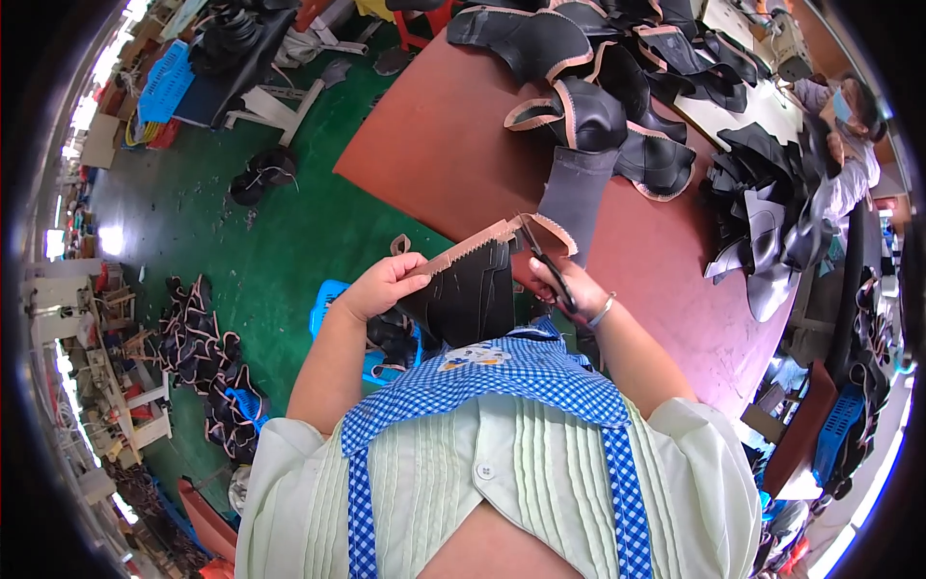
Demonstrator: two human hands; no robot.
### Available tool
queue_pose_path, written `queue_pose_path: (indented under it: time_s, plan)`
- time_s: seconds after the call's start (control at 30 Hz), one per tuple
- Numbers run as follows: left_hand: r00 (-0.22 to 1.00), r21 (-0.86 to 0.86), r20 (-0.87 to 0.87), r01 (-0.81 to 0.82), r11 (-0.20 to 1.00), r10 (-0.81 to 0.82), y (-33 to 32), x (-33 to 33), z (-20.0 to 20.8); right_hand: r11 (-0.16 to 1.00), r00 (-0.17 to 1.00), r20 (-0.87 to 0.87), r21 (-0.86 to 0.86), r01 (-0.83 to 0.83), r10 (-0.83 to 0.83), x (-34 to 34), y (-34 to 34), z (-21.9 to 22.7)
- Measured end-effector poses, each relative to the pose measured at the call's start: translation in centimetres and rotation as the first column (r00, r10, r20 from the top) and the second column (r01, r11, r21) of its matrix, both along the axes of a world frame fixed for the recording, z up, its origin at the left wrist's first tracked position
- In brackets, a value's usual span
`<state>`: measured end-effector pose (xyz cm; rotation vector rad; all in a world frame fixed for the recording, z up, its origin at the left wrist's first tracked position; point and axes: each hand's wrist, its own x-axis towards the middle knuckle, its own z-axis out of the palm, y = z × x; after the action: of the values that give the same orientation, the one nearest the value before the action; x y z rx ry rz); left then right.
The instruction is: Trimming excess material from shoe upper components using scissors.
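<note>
A black leather boot upper [468, 301] hangs in front of my apron, its tan lining edge [463, 249] cut into a row of small notches. My left hand [384, 287] pinches the upper by the left end of that edge. In my right hand [575, 293] is a pair of dark-handled scissors [548, 262]. Their blades point up and left, at the tan edge near its right end, where it curves away in a strip [555, 234]. Whether the blades are parted is too small to tell. A metal bangle [602, 310] circles my right wrist.
A reddish-brown table [424, 145] lies ahead and to the right, bearing a pile of black uppers [632, 87] and another dark heap [772, 193]. A masked person [854, 164] is at the far right. On the green floor are a blue basket [326, 304] and a heap of uppers [203, 352].
</note>
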<state>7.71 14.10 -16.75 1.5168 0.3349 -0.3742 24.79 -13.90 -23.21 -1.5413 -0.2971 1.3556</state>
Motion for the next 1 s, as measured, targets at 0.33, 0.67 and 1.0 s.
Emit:
queue_pose_path:
  time_s: [0.33,0.67,1.0]
  plan:
    - [0.997,0.211,-0.003,0.08,0.974,-0.081,1.0,-1.5,0.1,0.946,0.93,0.287,-0.289,-0.146,0.231,0.2,-0.5,6.6]
    - [0.997,0.113,-0.06,0.051,0.992,-0.044,-0.2,-2.6,0.6,0.97,0.98,0.026,-0.146,-0.194,0.2,1.3,0.7,5.2]
    - [0.999,0.065,-0.03,-0.041,0.997,0.043,-0.7,-4.4,0.2,0.901,0.928,0.061,-0.273,-0.338,0.367,1.1,-1.0,6.2]
